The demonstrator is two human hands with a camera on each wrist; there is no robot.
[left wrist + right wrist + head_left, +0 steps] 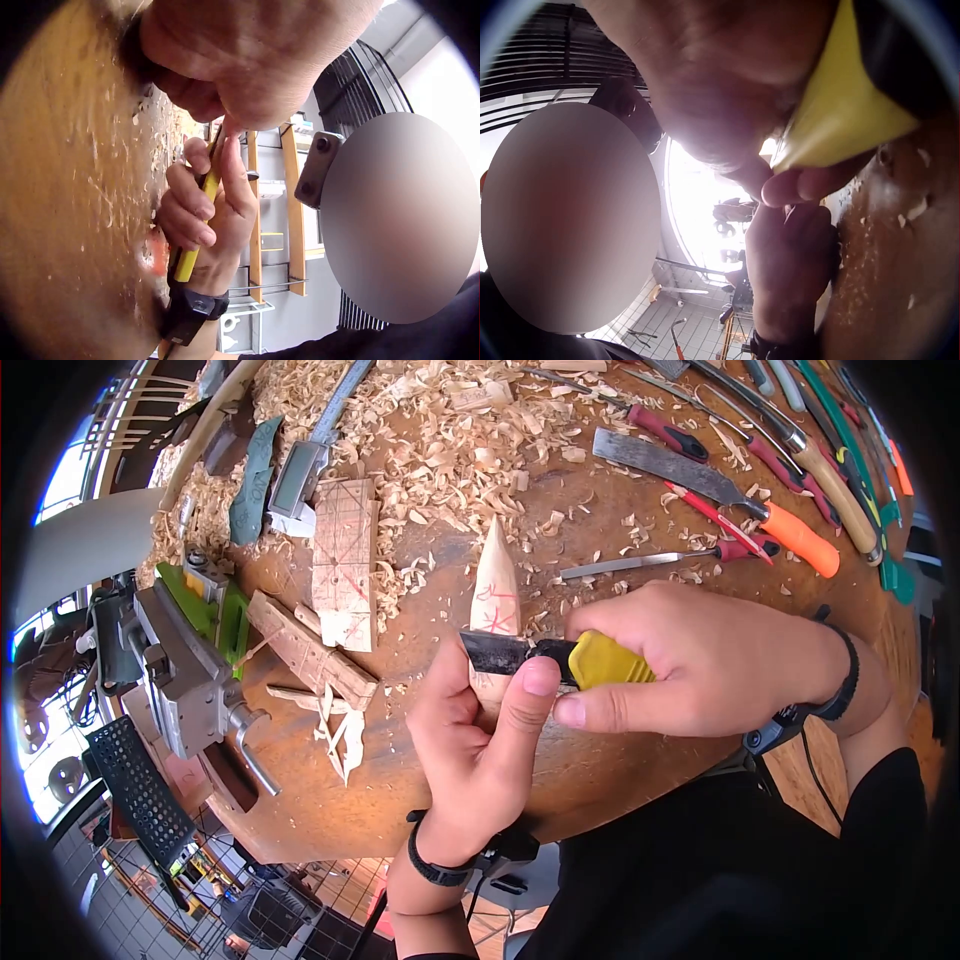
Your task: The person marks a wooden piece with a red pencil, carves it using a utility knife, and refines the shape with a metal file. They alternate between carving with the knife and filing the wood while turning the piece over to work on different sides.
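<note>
My left hand point(480, 755) grips the lower part of a pale wooden piece point(494, 585), which tapers to a point away from me and bears red marks. Across the wood lies the dark, wide blade point(492, 652) of a yellow utility knife point(610, 660). My right hand point(705, 660) holds the knife by its handle, thumb along the near side. The left thumb is raised at the back of the blade. In the left wrist view, right fingers point(191, 199) curl round the yellow handle. The right wrist view shows the handle close up, with both hands meeting at the work.
Wood shavings point(440, 440) cover the far part of the workbench point(400, 810). A digital caliper point(295, 480), a marked wooden block point(343, 550) and a metal vise point(190, 680) stand left. An orange-handled blade tool point(800, 540) and several files lie right.
</note>
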